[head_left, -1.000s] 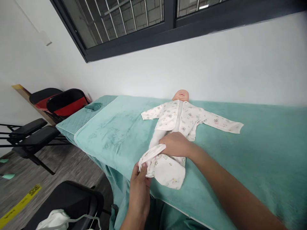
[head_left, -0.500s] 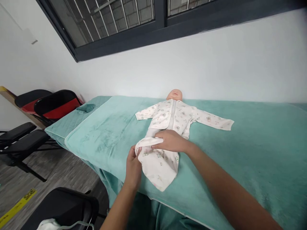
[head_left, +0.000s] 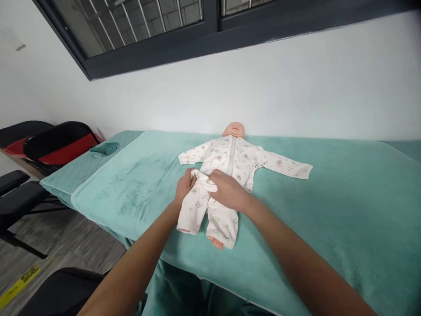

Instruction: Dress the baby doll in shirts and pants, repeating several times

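A baby doll (head_left: 234,129) lies on its back, head toward the wall. It wears a white printed jacket (head_left: 215,154) with a grey strip down the front and both sleeves spread out. White printed baby pants (head_left: 223,224) cover its legs, and one foot (head_left: 216,242) peeks from the cuff on the right; no foot shows at the other cuff. My left hand (head_left: 185,186) grips the waistband at its left side. Closed on the same waistband near the middle is my right hand (head_left: 228,189), just below the jacket hem.
The doll rests on a green plush cover (head_left: 131,188) over a bed or table against a white wall. Folding chairs (head_left: 62,145) with black and red backs stand at the left. Another black chair (head_left: 62,292) is at the lower left. Above is a barred window (head_left: 141,26).
Both hands have drawn the pants' waistband up the doll's legs toward the jacket. The pant legs now hang straight, and a foot has come out of one cuff. The view has shifted right.
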A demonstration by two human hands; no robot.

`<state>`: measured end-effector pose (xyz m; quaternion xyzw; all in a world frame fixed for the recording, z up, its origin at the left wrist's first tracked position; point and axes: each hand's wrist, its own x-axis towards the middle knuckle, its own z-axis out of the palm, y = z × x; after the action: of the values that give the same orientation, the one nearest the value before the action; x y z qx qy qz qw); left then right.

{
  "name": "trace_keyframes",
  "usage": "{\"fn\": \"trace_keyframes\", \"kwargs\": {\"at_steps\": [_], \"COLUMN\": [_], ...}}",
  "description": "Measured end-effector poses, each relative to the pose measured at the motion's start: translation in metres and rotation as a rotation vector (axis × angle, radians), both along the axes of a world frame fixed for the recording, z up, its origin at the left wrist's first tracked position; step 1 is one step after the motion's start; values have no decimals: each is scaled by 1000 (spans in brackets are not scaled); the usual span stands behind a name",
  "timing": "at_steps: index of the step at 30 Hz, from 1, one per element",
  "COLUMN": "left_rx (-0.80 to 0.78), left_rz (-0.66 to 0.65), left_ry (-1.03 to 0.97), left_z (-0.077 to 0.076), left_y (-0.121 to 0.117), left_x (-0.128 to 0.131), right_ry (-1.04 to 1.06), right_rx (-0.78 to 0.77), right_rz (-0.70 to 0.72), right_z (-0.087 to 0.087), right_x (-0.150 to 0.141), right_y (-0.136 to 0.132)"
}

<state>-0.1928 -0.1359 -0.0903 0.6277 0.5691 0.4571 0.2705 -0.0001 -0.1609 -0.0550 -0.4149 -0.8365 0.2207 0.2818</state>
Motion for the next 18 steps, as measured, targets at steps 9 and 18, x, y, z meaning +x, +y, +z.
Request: {"fn": "trace_keyframes", "kwargs": {"at_steps": [9,18], "left_rx": [-75,-158], "left_rz": [-37,-165], "left_ry": [-93,-349], "left_z": [-4,59], "left_y": [7,-6], "left_x": [3,-2], "right_ry": [0,339], "right_rx": [86,17], "right_rz": [-226,-153], "right_z": [-10,21], "right_x": [-12,22], "right_y": [1,1]}}
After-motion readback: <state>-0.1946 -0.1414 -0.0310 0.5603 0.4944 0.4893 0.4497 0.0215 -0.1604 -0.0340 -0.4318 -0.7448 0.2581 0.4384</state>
